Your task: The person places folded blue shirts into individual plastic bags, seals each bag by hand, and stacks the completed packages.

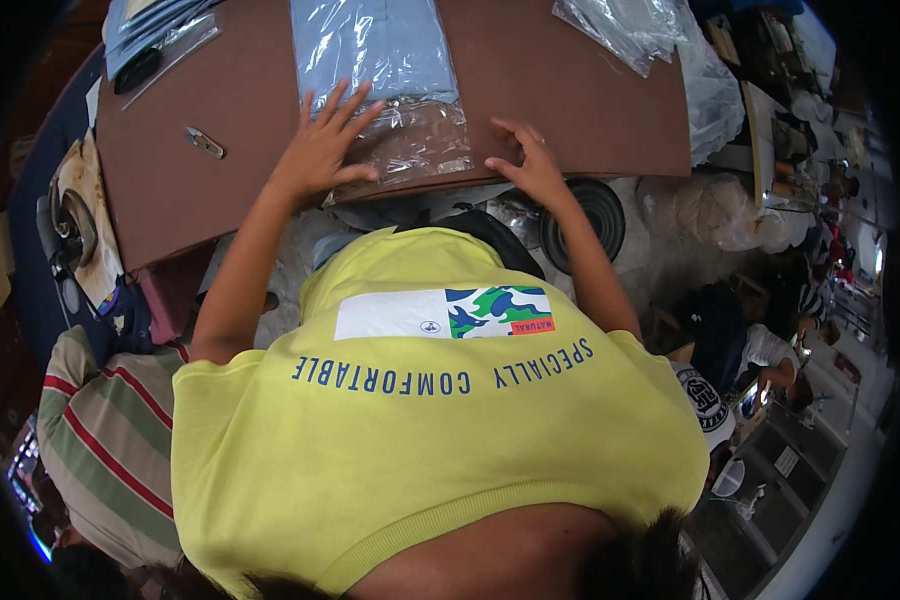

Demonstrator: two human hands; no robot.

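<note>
A folded light-blue garment (375, 50) lies on the brown table inside a clear plastic bag (415, 140), whose unfilled end reaches toward the near edge. My left hand (327, 145) rests with fingers spread over the left side of that bag, at the garment's lower edge. Just right of the bag, close to the table's near edge, is my right hand (527, 160). Its thumb and fingers are apart, with nothing between them.
Small thread snips (206, 142) lie on the brown table (590, 110) to the left. Stacked blue garments (155, 30) with a black object (138, 70) sit far left; clear bags (625, 30) lie far right. An iron (70, 230) stands beyond the left edge. People sit nearby.
</note>
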